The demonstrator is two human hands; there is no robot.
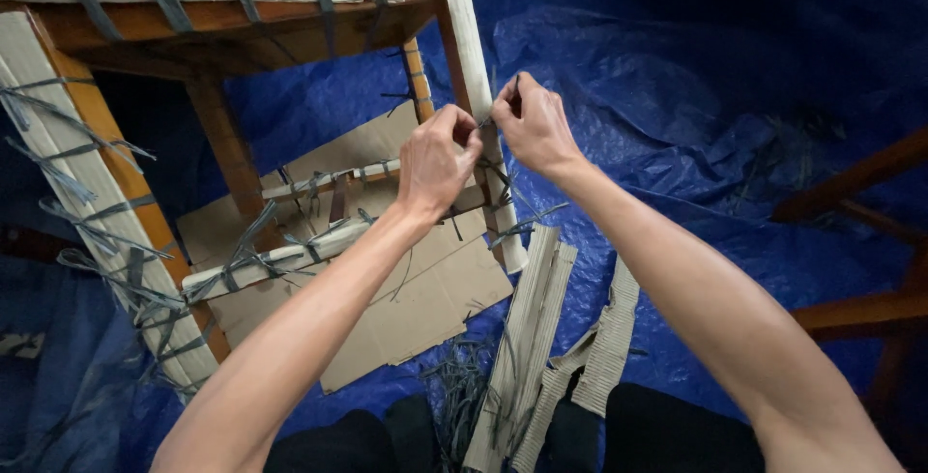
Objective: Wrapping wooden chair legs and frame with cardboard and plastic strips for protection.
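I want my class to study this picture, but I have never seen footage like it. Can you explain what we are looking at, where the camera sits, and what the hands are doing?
There is no machine here: a person works with two bare hands. The single picture comes from a camera worn on the head, looking down. The left hand and right hand meet at a grey strap around a cardboard-wrapped wooden leg of a piece of furniture, pinching it. On the blue tarp lie a flat cardboard sheet, corrugated cardboard strips and loose grey strap ends. More wooden furniture shows at the right edge.
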